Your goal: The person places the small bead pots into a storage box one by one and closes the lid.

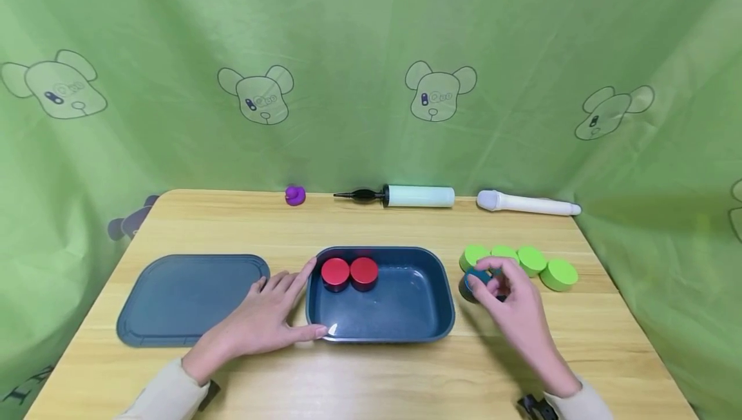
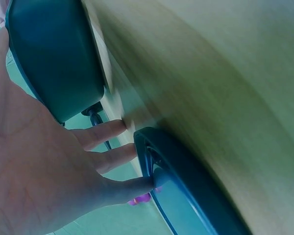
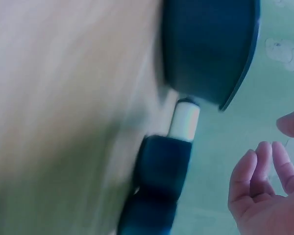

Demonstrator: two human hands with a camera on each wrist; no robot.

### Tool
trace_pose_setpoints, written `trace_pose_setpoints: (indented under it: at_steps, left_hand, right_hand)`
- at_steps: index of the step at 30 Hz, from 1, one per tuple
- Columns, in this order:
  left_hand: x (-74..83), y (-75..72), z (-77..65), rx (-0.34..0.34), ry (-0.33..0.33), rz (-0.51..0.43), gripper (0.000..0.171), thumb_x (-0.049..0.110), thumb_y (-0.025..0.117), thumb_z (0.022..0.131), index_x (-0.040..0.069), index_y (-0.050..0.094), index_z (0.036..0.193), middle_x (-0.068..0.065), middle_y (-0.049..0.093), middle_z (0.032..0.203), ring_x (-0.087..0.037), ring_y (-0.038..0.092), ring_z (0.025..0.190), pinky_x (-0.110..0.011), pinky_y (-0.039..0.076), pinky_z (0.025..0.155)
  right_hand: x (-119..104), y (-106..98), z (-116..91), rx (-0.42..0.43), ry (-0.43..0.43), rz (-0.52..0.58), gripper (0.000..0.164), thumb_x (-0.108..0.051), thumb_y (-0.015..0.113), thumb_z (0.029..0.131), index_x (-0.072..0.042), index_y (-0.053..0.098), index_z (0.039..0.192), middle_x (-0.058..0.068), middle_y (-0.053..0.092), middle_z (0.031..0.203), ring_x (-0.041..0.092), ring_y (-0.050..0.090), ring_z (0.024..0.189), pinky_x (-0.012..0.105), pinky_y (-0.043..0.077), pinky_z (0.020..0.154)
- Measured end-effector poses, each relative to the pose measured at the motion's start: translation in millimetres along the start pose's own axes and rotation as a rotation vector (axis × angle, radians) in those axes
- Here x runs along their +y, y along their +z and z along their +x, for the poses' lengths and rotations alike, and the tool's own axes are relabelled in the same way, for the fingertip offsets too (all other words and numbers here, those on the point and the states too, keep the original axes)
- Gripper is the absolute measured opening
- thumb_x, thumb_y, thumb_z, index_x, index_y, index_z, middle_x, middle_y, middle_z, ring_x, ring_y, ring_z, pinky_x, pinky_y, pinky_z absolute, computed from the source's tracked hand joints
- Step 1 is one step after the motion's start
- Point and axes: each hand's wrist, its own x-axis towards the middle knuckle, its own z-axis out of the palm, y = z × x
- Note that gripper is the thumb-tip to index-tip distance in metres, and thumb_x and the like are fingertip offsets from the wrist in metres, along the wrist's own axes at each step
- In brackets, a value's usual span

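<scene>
A dark blue box (image 1: 397,314) lies before me with two red-topped cylinders, one (image 1: 335,272) in its far left corner and another (image 1: 364,272) beside it. My left hand (image 1: 263,323) spreads along the box's left side, index finger at the far left rim, thumb at the near rim. Its other fingers overlap the flat lid's edge (image 2: 191,181) in the left wrist view. Right of the box, my right hand (image 1: 516,304) hovers over a blue-topped cylinder (image 1: 471,286), thumb and fingers apart. A dark cylinder (image 3: 164,164) and its neighbour (image 3: 148,213) show below that hand in the right wrist view.
Several green-topped cylinders (image 1: 559,274) stand in a row behind the right hand. The blue lid (image 1: 185,297) lies at left. Along the back edge are a purple duck (image 1: 295,196), a hand pump (image 1: 420,196) and a white wand-like tool (image 1: 530,204).
</scene>
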Motion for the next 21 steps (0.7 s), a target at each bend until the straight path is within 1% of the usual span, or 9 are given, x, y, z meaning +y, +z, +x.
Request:
trace_pose_setpoints:
  at_steps: [5, 8, 10, 15, 18, 21]
  left_hand:
    - [1.1, -1.3, 0.0, -0.002, 0.006, -0.002, 0.116, 0.090, 0.054, 0.092, 0.032, 0.002, 0.178, -0.019, 0.050, 0.160, -0.045, 0.043, 0.149, -0.082, 0.026, 0.116]
    - [0.7, -2.7, -1.6, -0.003, 0.006, 0.006, 0.116, 0.088, 0.056, 0.093, 0.029, 0.005, 0.178, -0.021, 0.051, 0.160, -0.046, 0.045, 0.148, -0.082, 0.026, 0.115]
    - [0.2, -3.1, -2.3, -0.008, 0.003, 0.011, 0.116, 0.088, 0.056, 0.093, 0.028, 0.005, 0.178, -0.021, 0.051, 0.159, -0.046, 0.045, 0.148, -0.082, 0.025, 0.116]
    - [0.7, -2.6, -1.3, -0.023, 0.000, 0.006, 0.116, 0.091, 0.052, 0.092, 0.031, 0.002, 0.178, -0.019, 0.049, 0.161, -0.045, 0.043, 0.149, -0.081, 0.025, 0.117]
    - [1.2, -2.9, -1.1, -0.025, -0.006, 0.004, 0.116, 0.091, 0.053, 0.092, 0.031, 0.001, 0.178, -0.019, 0.049, 0.161, -0.045, 0.043, 0.149, -0.081, 0.025, 0.117]
    - [1.3, -3.4, -1.2, -0.026, -0.010, 0.005, 0.117, 0.090, 0.054, 0.092, 0.031, 0.001, 0.178, -0.020, 0.049, 0.161, -0.046, 0.043, 0.149, -0.081, 0.025, 0.117]
  right_hand:
    - [18, -12, -10, 0.034, 0.019, -0.049, 0.025, 0.001, 0.084, 0.095, -0.006, 0.073, 0.115, 0.005, 0.058, 0.099, 0.013, 0.054, 0.075, 0.015, 0.046, 0.069]
    - [28, -16, -16, 0.031, 0.034, -0.076, 0.025, 0.000, 0.085, 0.094, -0.007, 0.073, 0.115, 0.005, 0.056, 0.098, 0.012, 0.052, 0.075, 0.014, 0.045, 0.068]
    - [33, -19, -19, 0.025, 0.049, -0.088, 0.026, 0.000, 0.085, 0.094, -0.006, 0.072, 0.116, 0.007, 0.055, 0.099, 0.013, 0.051, 0.074, 0.014, 0.045, 0.066]
    - [45, -30, -23, 0.026, 0.151, -0.093, 0.029, -0.002, 0.083, 0.096, -0.004, 0.070, 0.123, 0.013, 0.052, 0.101, 0.012, 0.050, 0.072, 0.017, 0.044, 0.059]
    - [52, -35, -22, -0.007, 0.216, -0.110, 0.035, -0.005, 0.083, 0.097, -0.002, 0.068, 0.129, 0.015, 0.051, 0.107, 0.011, 0.051, 0.073, 0.018, 0.046, 0.059]
    - [59, -39, -19, -0.069, 0.258, -0.141, 0.042, -0.009, 0.084, 0.097, 0.001, 0.066, 0.134, 0.019, 0.051, 0.118, 0.012, 0.055, 0.076, 0.020, 0.050, 0.059]
